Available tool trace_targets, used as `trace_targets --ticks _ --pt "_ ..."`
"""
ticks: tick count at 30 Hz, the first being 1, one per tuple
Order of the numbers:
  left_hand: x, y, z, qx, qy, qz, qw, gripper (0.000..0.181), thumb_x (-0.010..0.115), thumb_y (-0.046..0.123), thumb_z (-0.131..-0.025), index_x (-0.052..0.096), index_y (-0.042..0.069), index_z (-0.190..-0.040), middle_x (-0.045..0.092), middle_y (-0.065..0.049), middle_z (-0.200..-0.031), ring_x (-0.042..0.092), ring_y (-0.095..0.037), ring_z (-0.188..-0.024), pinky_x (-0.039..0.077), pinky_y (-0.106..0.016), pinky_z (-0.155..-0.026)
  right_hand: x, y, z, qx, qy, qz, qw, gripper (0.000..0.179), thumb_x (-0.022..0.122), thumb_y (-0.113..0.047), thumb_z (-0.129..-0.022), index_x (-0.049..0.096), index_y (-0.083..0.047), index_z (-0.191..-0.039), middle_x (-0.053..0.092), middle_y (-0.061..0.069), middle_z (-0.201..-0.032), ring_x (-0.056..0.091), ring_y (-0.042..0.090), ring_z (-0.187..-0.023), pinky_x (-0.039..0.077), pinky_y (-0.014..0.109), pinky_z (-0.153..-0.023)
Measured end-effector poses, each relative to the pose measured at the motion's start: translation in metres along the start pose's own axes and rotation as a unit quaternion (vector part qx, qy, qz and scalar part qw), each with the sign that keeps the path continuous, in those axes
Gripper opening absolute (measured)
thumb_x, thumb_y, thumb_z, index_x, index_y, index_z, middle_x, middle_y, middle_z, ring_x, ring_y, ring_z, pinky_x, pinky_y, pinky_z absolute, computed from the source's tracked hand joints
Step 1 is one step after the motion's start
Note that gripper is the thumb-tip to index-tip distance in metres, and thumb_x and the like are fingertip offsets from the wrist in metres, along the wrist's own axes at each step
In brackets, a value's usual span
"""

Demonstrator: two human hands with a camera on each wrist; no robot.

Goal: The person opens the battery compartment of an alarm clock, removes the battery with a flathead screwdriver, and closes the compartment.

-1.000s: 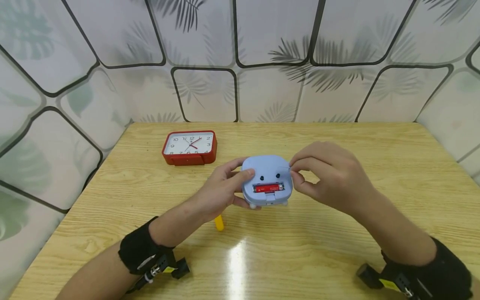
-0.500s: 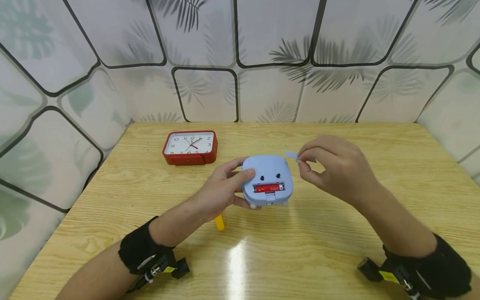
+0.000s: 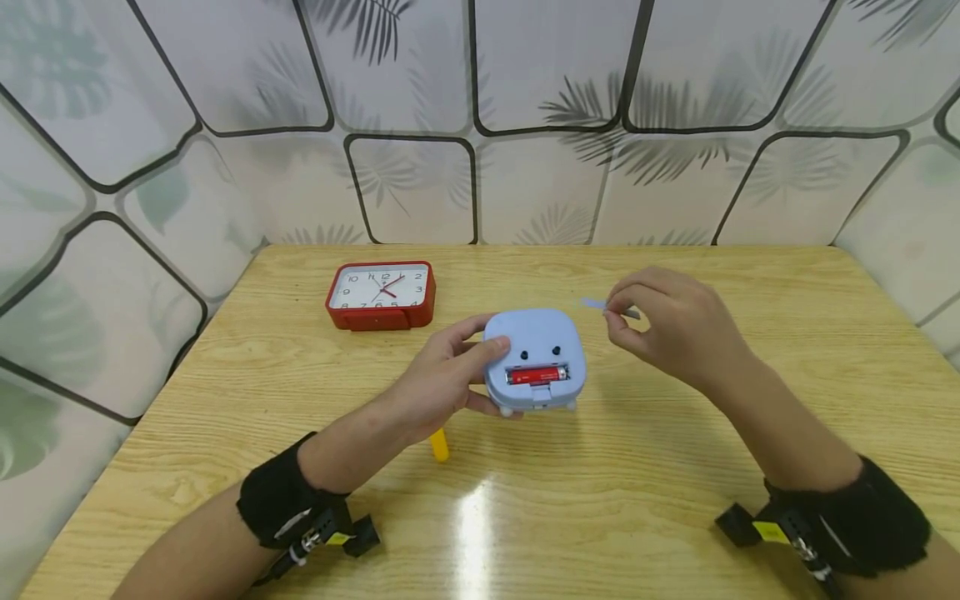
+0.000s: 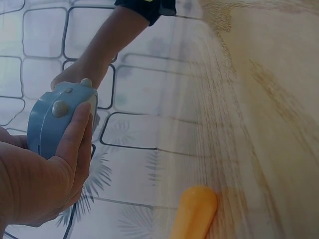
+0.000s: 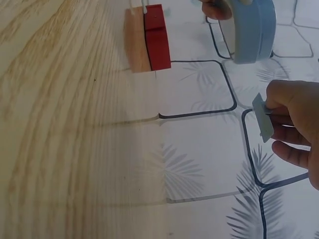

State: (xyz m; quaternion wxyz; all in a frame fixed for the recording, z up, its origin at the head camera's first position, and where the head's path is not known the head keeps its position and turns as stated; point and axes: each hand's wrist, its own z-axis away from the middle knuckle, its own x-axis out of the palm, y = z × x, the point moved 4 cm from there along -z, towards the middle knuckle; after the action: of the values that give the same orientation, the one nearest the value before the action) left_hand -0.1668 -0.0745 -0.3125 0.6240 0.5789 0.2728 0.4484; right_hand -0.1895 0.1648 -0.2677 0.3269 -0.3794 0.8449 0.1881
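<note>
My left hand (image 3: pixel 450 367) grips a light blue clock (image 3: pixel 534 333) by its left side, thumb on the back face. The clock's back is turned up, with two black knobs and an uncovered battery compartment. A red battery (image 3: pixel 537 376) lies in that compartment. To the right, apart from the clock, my right hand (image 3: pixel 671 329) pinches a small flat light blue battery cover (image 5: pixel 262 117) between thumb and fingers. In the left wrist view the clock (image 4: pixel 60 119) shows its edge and two small round feet.
A red alarm clock (image 3: pixel 381 296) lies face up at the back left of the wooden table (image 3: pixel 600 517). Under the left wrist is a yellow handle-like piece (image 3: pixel 439 446), partly hidden by the forearm. A patterned wall covering (image 3: pixel 540 183) rises behind the table.
My right hand has moved away from the clock's right edge, up and to the right, with the battery cover now showing in its fingers. The left hand and clock have stayed almost still.
</note>
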Motion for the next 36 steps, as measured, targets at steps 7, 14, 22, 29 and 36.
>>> trace_targets --ticks 7,14,22,29,36 --pt "0.000 0.000 0.000 0.001 -0.002 0.000 1.0000 0.041 0.048 0.019 -0.107 0.044 0.015 -0.147 0.060 -0.024 -0.128 0.072 -0.027 -0.092 0.063 -0.042 -0.073 0.013 0.016 0.009 0.066 -0.064 0.000 0.9957 0.009 0.073 -0.001 -0.073 0.068 -0.008 -0.075 0.070 0.004 -0.080 0.067 0.021 -0.075 0.052 0.035 -0.053" --pt "0.000 0.000 0.000 -0.004 0.000 0.000 1.0000 0.042 0.048 0.020 -0.107 0.043 0.015 -0.148 0.059 -0.023 -0.129 0.072 -0.027 -0.093 0.063 -0.042 -0.074 0.026 0.037 0.021 0.143 -0.167 0.003 0.9755 0.006 0.070 -0.005 -0.080 0.067 -0.009 -0.076 0.068 0.003 -0.080 0.060 0.017 -0.070 0.051 0.034 -0.058" --pt "-0.001 0.000 0.000 -0.004 0.000 0.002 1.0000 0.042 0.048 0.020 -0.107 0.043 0.015 -0.148 0.059 -0.023 -0.129 0.072 -0.027 -0.092 0.063 -0.042 -0.074 0.035 0.052 0.030 0.209 -0.273 -0.010 0.9390 0.007 0.064 -0.010 -0.085 0.069 -0.007 -0.081 0.068 0.007 -0.085 0.060 0.020 -0.073 0.054 0.042 -0.065" --pt "-0.001 0.000 0.000 -0.006 0.002 0.005 1.0000 0.043 0.049 0.020 -0.106 0.043 0.015 -0.148 0.059 -0.023 -0.129 0.072 -0.027 -0.091 0.063 -0.042 -0.073 0.044 0.062 0.035 0.249 -0.349 -0.023 0.9033 0.010 0.062 -0.010 -0.086 0.071 -0.006 -0.084 0.068 0.007 -0.085 0.058 0.019 -0.071 0.052 0.039 -0.064" --pt "-0.001 0.000 0.000 -0.010 0.002 0.005 0.9999 0.043 0.049 0.020 -0.106 0.042 0.016 -0.149 0.059 -0.023 -0.130 0.072 -0.028 -0.093 0.063 -0.043 -0.074 0.051 0.065 0.042 0.251 -0.387 -0.034 0.8866 0.012 0.064 -0.008 -0.084 0.067 -0.010 -0.073 0.059 -0.001 -0.070 0.049 0.015 -0.063 0.042 0.031 -0.057"
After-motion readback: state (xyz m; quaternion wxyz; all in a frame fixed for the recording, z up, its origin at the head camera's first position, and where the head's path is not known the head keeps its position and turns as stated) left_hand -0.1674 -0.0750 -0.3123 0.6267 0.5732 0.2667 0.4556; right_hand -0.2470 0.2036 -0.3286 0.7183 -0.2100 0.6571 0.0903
